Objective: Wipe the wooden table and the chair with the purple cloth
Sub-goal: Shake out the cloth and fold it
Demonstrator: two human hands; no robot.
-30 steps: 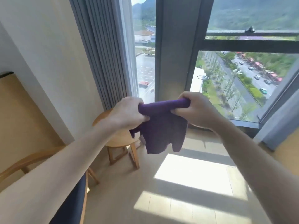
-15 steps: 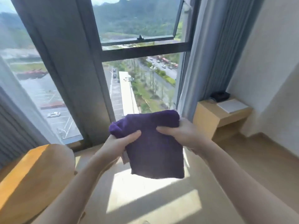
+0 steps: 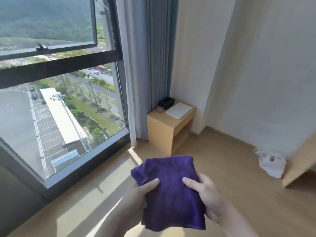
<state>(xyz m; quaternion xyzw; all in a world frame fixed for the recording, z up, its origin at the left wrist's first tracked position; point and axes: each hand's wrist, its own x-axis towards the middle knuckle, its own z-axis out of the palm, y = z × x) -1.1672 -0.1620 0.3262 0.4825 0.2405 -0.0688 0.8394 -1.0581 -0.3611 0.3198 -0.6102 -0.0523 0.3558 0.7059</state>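
Purple cloth [image 3: 172,194] soft, light, floppy; your left hand [image 3: 138,194] & right hand [image 3: 205,194] pinch folded sides w/ thumbs on top. Keep edge grip.

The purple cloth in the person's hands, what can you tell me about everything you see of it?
The purple cloth is deep violet, with a soft, fuzzy, towel-like pile. It is folded into a rough rectangle, its top edge rounded and its lower edge hanging loose and uneven. It is held up in the air above the wooden floor, near the window. The left hand and the right hand grip its two sides, thumbs pressed on the front. Nothing else touches it.
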